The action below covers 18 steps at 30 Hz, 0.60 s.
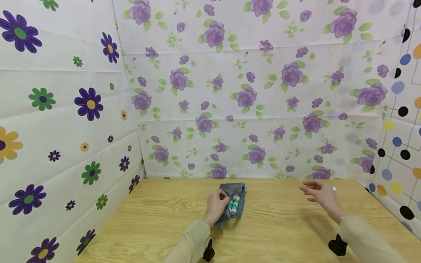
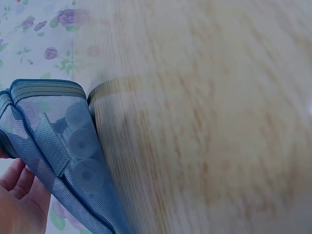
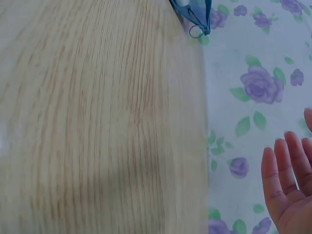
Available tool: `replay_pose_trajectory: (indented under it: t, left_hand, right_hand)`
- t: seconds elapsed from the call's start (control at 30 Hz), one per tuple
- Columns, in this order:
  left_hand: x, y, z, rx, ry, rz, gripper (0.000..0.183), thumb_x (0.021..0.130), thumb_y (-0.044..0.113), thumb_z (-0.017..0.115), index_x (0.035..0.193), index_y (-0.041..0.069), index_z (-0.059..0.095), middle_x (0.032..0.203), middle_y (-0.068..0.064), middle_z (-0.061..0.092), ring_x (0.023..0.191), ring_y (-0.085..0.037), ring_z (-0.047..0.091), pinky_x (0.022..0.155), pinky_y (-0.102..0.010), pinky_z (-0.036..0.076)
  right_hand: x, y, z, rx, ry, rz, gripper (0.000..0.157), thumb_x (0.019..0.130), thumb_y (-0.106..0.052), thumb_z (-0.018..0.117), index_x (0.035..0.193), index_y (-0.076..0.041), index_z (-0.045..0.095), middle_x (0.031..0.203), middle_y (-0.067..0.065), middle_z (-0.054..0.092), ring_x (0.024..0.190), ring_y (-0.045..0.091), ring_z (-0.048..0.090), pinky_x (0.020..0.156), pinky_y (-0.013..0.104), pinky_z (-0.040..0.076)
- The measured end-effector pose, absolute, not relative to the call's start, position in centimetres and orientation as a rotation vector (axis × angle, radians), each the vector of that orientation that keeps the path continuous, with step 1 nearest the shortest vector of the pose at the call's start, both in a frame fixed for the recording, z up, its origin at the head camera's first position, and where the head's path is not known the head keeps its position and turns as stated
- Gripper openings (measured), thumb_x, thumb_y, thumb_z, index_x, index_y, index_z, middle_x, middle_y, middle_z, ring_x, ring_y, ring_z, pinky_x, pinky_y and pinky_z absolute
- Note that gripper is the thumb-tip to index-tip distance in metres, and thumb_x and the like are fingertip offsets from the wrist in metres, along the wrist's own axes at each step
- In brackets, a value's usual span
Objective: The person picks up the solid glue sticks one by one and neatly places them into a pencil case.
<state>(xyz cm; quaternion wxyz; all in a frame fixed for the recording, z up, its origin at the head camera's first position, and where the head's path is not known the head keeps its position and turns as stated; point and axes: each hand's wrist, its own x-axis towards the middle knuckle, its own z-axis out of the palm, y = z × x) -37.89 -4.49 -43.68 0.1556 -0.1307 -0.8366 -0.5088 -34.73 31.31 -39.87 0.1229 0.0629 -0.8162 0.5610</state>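
Note:
A blue mesh pouch (image 1: pixel 242 204) stands on the table with its mouth spread, and my left hand (image 1: pixel 217 205) pinches its left edge. White-and-green cylinders (image 1: pixel 235 205) lie inside it; in the left wrist view their round ends show through the mesh pouch (image 2: pixel 53 170). The left hand (image 2: pixel 24 207) is partly hidden behind the pouch there. My right hand (image 1: pixel 320 195) hovers over the right side of the table, fingers extended and holding nothing. In the right wrist view, the right hand (image 3: pixel 292 183) appears palm-on at the lower right, apart from the pouch (image 3: pixel 197 14).
A wood-grain table (image 1: pixel 276 233) spans the front. Just beyond the right hand, a small white thing (image 1: pixel 334 189) lies near the table's back right. Flower-print sheets (image 1: pixel 246 73) hang behind and at the left, with a dotted sheet (image 1: pixel 398 146) at the right.

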Motion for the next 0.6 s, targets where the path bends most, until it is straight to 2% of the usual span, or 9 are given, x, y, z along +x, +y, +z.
replay_pose_trajectory:
  t: [0.13, 0.47, 0.6]
  left_hand:
    - [-37.9, -4.5, -43.6, -0.378, -2.398, -1.449, 0.007, 0.081, 0.004, 0.059, 0.076, 0.006, 0.055, 0.065, 0.0, 0.049, 0.055, -0.012, 0.043, 0.05, -0.026, 0.037]
    - [-37.7, -4.5, -43.6, -0.388, -2.383, -1.454, 0.006, 0.081, 0.004, 0.059, 0.076, 0.006, 0.055, 0.064, 0.0, 0.049, 0.053, -0.011, 0.043, 0.049, -0.026, 0.037]
    - [-37.8, -4.5, -43.6, -0.388, -2.382, -1.457, 0.006, 0.081, 0.004, 0.059, 0.076, 0.006, 0.055, 0.064, 0.0, 0.049, 0.053, -0.011, 0.043, 0.049, -0.026, 0.037]
  right_hand:
    - [-33.9, 32.4, -39.7, 0.201, -2.344, 1.608, 0.053, 0.086, -0.028, 0.061, 0.12, 0.009, 0.046, 0.101, 0.019, 0.057, 0.078, 0.013, 0.06, 0.066, 0.034, 0.05]
    - [-32.9, 34.7, -39.4, 0.149, -2.33, 1.557, 0.052, 0.086, -0.029, 0.062, 0.118, 0.009, 0.047, 0.094, 0.009, 0.059, 0.075, 0.01, 0.059, 0.064, 0.032, 0.05]
    - [-32.7, 35.4, -39.3, 0.083, -2.336, 1.521, 0.054, 0.085, -0.035, 0.061, 0.117, 0.007, 0.048, 0.092, 0.005, 0.06, 0.074, 0.008, 0.058, 0.062, 0.031, 0.05]
